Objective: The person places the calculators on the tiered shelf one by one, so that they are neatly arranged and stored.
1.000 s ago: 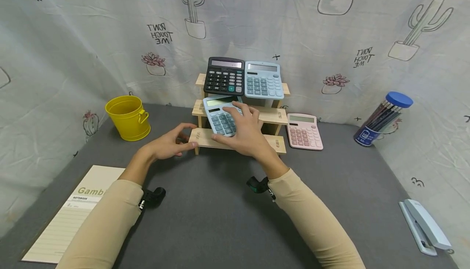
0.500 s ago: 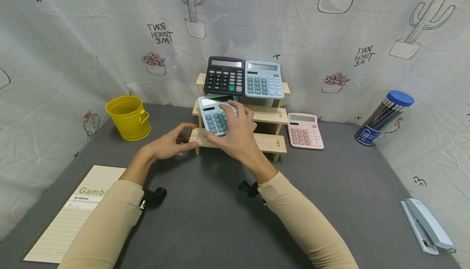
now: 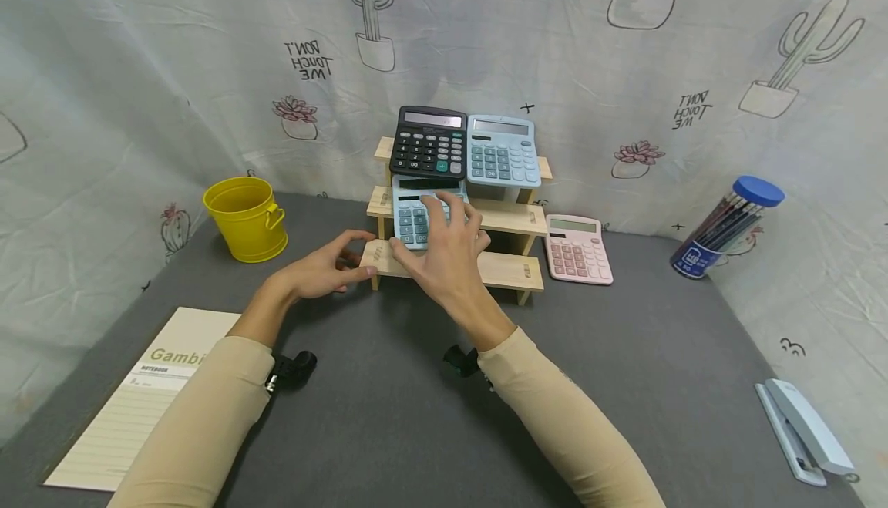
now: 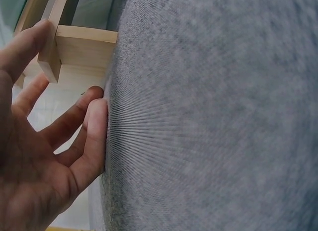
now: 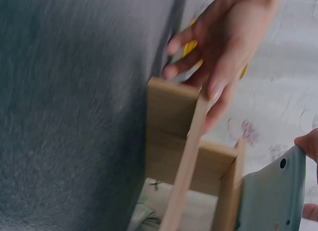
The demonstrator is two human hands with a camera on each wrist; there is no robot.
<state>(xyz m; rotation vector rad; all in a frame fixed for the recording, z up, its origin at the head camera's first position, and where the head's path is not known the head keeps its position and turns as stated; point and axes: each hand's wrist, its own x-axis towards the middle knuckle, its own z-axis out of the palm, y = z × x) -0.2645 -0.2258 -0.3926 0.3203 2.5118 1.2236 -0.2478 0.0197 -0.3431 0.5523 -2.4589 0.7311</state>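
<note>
A three-step wooden shelf [image 3: 509, 267] stands on the dark grey table. My right hand [image 3: 451, 265] holds a light blue calculator [image 3: 411, 224] by its edges, at the left of the middle step; the hand covers its right part. In the right wrist view the calculator's underside [image 5: 271, 198] faces the camera, tilted against the step's edge. My left hand [image 3: 321, 270] grips the left end of the lowest step with thumb and index finger, the other fingers loosely bent beside it. On the top step lean a black calculator [image 3: 428, 144] and another light blue calculator [image 3: 504, 152].
A pink calculator [image 3: 579, 250] lies right of the shelf. Further right are a blue-lidded pencil tub [image 3: 721, 227] and a light blue stapler [image 3: 805, 431]. At left stand a yellow bucket [image 3: 246, 223] and a notebook [image 3: 139, 408]. A patterned cloth [image 3: 444, 45] hangs behind.
My right hand has shifted left with the light blue calculator, which was tilted and now sits straighter, below the black one. The left hand stays on the shelf's end.
</note>
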